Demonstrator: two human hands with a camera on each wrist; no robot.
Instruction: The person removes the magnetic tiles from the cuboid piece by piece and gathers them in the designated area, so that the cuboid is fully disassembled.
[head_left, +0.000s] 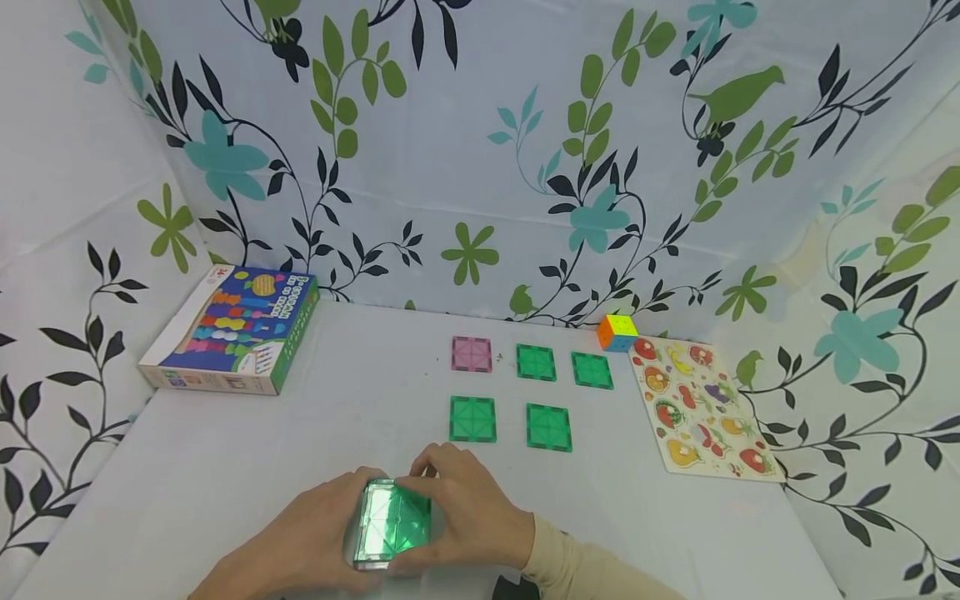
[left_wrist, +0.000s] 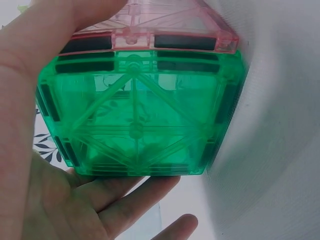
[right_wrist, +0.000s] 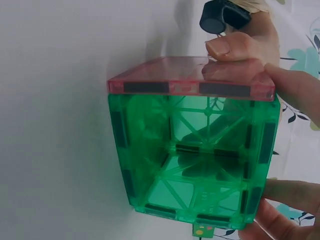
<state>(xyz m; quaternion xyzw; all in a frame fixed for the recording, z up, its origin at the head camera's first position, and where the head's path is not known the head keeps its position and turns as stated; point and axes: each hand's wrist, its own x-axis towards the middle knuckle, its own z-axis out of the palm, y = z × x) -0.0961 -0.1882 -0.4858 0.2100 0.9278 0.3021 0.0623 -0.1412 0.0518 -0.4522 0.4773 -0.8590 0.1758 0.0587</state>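
A cube of translucent green magnetic tiles (head_left: 393,521) stands low on the near part of the white table, with a pink magnetic tile (right_wrist: 195,72) forming its side towards the person. My left hand (head_left: 307,529) grips the cube from the left; its thumb (left_wrist: 65,22) lies over the pink tile and its fingers (left_wrist: 135,205) curl at the opposite edge. From the right, my right hand (head_left: 472,517) holds the cube between thumb and fingers. Dark magnet strips show along the tile edges in both wrist views.
Beyond the hands lie several loose green tiles (head_left: 549,427) and one loose pink tile (head_left: 472,354). A puzzle cube (head_left: 617,332) and a fruit picture board (head_left: 705,408) are at the right. At the back left is a game box (head_left: 232,325). Patterned cloth (head_left: 450,167) borders the table.
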